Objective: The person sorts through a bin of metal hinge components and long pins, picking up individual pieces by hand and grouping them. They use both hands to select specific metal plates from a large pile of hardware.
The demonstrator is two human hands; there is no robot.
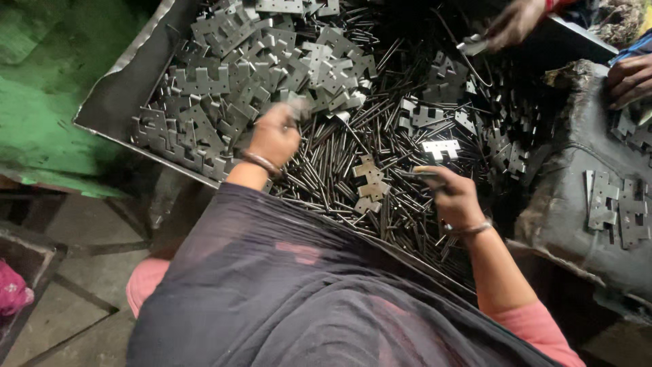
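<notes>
Left hand: the left hand (275, 134) is seen reaching into the heap, fingers curled together on a small flat grey metal hinge plate (297, 107); the picture is blurred there, so the grip itself cannot be told exactly. A thin bangle is worn at the wrist.

Right hand: the right hand (456, 198) is closed, and a thin dark steel pin (420, 172) is pinched between thumb and fingers, its end pointing away to the left of the hand.

Pins: a dense heap of thin dark steel rods (339, 163) is spread between the two hands and under the right hand.

Plates: a pile of notched grey sheet-metal hinge leaves (224, 88) lies beyond and to the left of the left hand; a few more (370, 183) lie on the rods just left of the right hand.

Tray: all of this is held in a large shallow metal tray (129, 81) with a dark raised wall.

Side stack: to the right of the right hand, flat grey plates (614, 207) are laid on a dark cloth-covered bundle (564, 197).

Other people: another person's hand (513, 24) is seen at the far edge of the tray, well apart from the right hand, and a second one (630, 78) at the bundle.
</notes>
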